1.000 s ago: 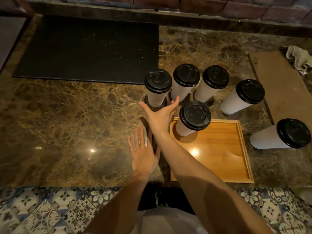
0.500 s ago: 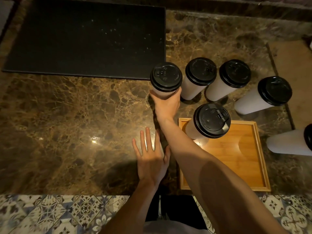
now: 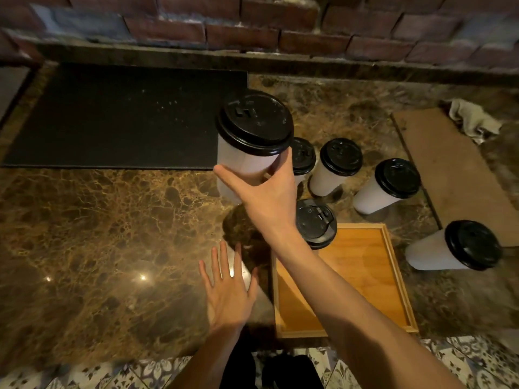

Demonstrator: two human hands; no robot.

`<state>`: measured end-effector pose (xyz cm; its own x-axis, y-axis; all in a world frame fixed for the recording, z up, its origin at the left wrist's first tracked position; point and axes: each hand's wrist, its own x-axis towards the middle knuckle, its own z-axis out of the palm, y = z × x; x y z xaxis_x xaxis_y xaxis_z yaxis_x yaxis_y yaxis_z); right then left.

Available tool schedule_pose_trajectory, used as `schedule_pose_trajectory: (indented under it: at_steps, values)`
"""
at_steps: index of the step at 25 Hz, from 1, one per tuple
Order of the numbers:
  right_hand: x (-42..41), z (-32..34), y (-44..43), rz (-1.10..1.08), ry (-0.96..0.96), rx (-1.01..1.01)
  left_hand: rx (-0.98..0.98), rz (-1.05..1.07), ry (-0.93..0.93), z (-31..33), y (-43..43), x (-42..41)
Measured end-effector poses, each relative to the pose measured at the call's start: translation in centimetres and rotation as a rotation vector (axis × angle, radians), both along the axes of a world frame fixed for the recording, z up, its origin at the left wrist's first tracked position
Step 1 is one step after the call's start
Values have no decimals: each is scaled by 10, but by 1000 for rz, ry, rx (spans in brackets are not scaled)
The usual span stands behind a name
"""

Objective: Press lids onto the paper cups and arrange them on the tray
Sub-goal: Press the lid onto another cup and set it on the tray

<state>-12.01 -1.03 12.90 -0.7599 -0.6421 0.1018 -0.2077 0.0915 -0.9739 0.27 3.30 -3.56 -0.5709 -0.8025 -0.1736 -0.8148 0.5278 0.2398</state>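
My right hand (image 3: 266, 197) grips a white paper cup with a black lid (image 3: 247, 144), held up in the air above the counter, left of the other cups. One lidded cup (image 3: 316, 221) stands in the far left corner of the wooden tray (image 3: 365, 276). Several more lidded cups stand on the marble beyond and to the right of the tray: one partly hidden behind my hand (image 3: 303, 155), one beside it (image 3: 335, 167), one farther right (image 3: 387, 186), and one at the right edge (image 3: 452, 247). My left hand (image 3: 229, 290) lies flat and open on the counter, left of the tray.
A black mat (image 3: 118, 116) covers the far left of the marble counter (image 3: 98, 234). A brown board (image 3: 449, 169) with a crumpled cloth (image 3: 474, 119) lies at the far right. A brick wall (image 3: 252, 26) backs the counter. Patterned floor tiles show below the front edge.
My right hand closed on the leftmost cup and has lifted it off the counter toward me. My left hand stayed flat beside the tray.
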Motion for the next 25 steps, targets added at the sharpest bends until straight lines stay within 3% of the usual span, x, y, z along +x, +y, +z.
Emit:
schedule_pose_trajectory:
  at_steps: [8,15,18,20,22,25]
  values:
    - [-47,97,117,88,147,-97,-55,72,1,-5,8,-1]
    - [-72,105,220,113,76,-62,-56,95,41,-7,10,1]
    - [-75,103,244,119,94,-47,90,121,100,5,5,0]
    - [-76,106,252,125,110,-37,322,210,293,32,1,-8]
    - [-79,110,257,137,133,-23,481,312,638,74,4,-17]
    - [-83,114,257,129,154,7,427,63,998,154,24,-31]
